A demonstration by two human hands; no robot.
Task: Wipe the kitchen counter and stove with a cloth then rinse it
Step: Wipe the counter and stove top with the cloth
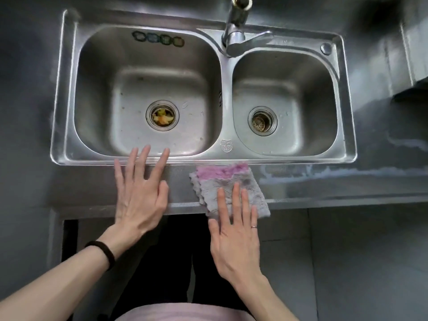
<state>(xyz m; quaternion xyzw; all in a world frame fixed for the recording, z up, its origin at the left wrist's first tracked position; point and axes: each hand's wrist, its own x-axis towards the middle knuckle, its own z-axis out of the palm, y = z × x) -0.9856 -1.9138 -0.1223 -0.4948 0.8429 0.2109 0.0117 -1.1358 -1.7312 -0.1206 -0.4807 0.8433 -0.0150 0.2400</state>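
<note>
A folded grey and pink cloth (225,181) lies on the narrow strip of grey counter (180,181) in front of the steel double sink (222,117). My right hand (234,230) lies flat with straight fingers pressing on the cloth's near edge. My left hand (139,193) is spread flat over the counter strip, left of the cloth, its fingertips reaching the sink's front rim. No stove is in view.
The tap (235,31) stands behind the divider between the basins. Food scraps sit in the left basin's drain (162,115); the right drain (262,120) holds a strainer. Wet streaks mark the counter at right (347,172). A floor shows below the counter's front edge.
</note>
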